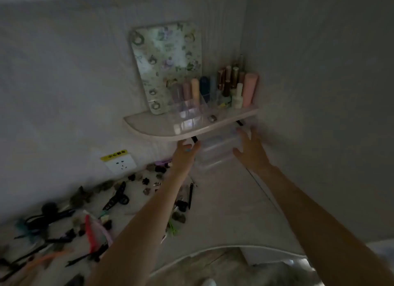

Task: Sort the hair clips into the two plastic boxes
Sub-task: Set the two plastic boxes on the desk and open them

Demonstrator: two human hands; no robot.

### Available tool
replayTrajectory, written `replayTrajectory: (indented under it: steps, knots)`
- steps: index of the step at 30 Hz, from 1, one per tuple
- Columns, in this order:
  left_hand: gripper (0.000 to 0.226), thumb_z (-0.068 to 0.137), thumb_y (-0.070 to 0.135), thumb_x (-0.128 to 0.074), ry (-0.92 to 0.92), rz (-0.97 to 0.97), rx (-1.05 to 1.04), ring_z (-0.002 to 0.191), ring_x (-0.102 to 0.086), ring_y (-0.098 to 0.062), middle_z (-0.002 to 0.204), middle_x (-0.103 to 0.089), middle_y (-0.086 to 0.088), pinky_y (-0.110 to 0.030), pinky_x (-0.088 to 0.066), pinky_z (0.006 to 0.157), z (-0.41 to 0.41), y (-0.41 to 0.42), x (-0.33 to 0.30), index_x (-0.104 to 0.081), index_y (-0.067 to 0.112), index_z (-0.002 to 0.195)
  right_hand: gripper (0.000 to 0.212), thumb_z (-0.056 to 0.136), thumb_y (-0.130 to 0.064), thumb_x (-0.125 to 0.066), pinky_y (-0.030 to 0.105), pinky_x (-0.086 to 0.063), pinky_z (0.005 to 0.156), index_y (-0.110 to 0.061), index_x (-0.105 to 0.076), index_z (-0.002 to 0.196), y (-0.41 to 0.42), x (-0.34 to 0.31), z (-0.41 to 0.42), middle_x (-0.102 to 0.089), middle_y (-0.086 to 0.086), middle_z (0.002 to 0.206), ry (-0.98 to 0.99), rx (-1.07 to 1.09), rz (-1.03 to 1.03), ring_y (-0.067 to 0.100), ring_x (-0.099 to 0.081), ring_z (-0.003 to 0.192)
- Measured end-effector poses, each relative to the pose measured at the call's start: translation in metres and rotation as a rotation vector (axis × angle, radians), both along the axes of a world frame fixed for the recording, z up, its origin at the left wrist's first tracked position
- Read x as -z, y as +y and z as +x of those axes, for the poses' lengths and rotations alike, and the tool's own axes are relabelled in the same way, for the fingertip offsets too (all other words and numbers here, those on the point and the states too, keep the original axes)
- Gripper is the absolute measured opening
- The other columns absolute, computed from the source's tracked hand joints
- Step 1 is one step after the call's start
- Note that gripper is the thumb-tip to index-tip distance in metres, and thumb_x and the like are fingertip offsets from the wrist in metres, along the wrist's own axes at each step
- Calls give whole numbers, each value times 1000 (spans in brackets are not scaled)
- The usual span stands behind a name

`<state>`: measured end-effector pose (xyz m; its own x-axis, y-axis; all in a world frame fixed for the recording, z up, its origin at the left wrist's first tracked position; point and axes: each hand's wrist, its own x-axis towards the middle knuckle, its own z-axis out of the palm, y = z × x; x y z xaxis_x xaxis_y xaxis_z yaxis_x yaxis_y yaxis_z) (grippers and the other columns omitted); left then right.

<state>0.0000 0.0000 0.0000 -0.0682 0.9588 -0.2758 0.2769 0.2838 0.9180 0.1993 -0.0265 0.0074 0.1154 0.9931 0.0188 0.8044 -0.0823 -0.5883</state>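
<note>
From the head camera we see both our arms reaching under the small wall shelf (187, 127) toward the stack of clear plastic boxes (219, 151) that sits below it in the corner. Our left hand (185, 150) is at the left end of the stack, just under the shelf's front edge, fingers curled toward the boxes; the blur keeps us from telling whether it grips them. Our right hand (250, 149) is at the stack's right side, fingers spread and fairly straight, near or against the plastic. The hair clips (119, 197) lie scattered over the white tabletop (223, 211), below and to the left of the shelf. On the shelf stand a patterned mirror (166, 66) and cosmetic tubes (234, 87). A wall socket (121, 164) sits lower left of the shelf.
</note>
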Motion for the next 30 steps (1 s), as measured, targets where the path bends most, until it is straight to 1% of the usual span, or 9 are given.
replayTrajectory:
  steps: [6, 9, 11, 13, 17, 20, 24, 27, 30]
  knots:
    - [39, 85, 14, -63, -123, 101, -108, 71, -60, -14, 96, -66, -15, -39, -53, 87, 17, 1, 5, -52, 9, 122, 58, 79, -19, -62, 45, -44, 101, -13, -43, 133, 7, 10, -5, -47, 16, 131, 386, 156, 90, 30, -50, 116]
    - [49, 76, 26, -67, -125, 118, -125, 79, -65, -21, 94, -68, -13, -39, -52, 87, 12, -12, 8, -55, 16, 122, 46, 82, -10, -63, 32, -46, 91, -16, -49, 126, -9, 2, -8, -50, 11, 125, 491, 286, 174, 23, -52, 104]
    - [46, 76, 20, -68, -162, 137, -122, 80, -65, -18, 95, -69, -12, -37, -54, 84, 7, -31, 9, -57, 16, 121, 42, 84, -11, -63, 28, -45, 84, -15, -51, 123, -28, -3, -8, -50, 8, 118, 521, 377, 257, 18, -53, 93]
    - [42, 80, 8, -66, -170, 176, -89, 74, -63, -14, 96, -69, -14, -32, -54, 75, 1, -54, 11, -57, 13, 121, 41, 84, -19, -65, 32, -48, 80, -15, -51, 123, -54, -5, -6, -52, 5, 107, 489, 469, 296, 16, -54, 83]
    - [36, 81, 3, -64, -124, 191, 46, 69, -64, -9, 89, -67, -3, -19, -54, 61, -8, -104, 18, -56, 17, 113, 38, 84, -38, -62, 45, -55, 70, -15, -55, 113, -111, 12, 6, -55, 4, 79, 441, 528, 179, 28, -60, 68]
    - [37, 81, 4, -65, -44, 152, 157, 65, -62, -1, 84, -64, 7, -20, -55, 61, -14, -130, 35, -56, 17, 114, 31, 89, -43, -53, 43, -53, 66, -13, -57, 90, -147, 33, 9, -60, 7, 67, 274, 498, 33, 34, -62, 63]
    - [31, 82, 23, -69, 57, 81, 171, 68, -64, -10, 80, -65, 5, -19, -52, 59, -13, -154, 65, -58, 19, 111, 33, 96, -36, -42, 34, -41, 53, -11, -47, 75, -184, 63, 6, -51, 4, 55, 156, 465, -86, 30, -55, 56]
    - [27, 89, 26, -60, 184, 127, 210, 66, -58, -5, 78, -60, 8, -17, -47, 57, -9, -159, 78, -57, 14, 112, 32, 98, -30, -40, 29, -31, 45, -12, -41, 72, -194, 78, 2, -45, 1, 52, 151, 475, -161, 22, -46, 49]
    - [26, 94, 25, -52, 272, 115, 245, 66, -56, -8, 86, -60, 1, -15, -44, 56, -10, -156, 87, -54, 11, 116, 25, 98, -22, -38, 37, -50, 57, -6, -51, 82, -197, 92, 4, -62, 14, 68, 126, 442, -245, 30, -59, 58]
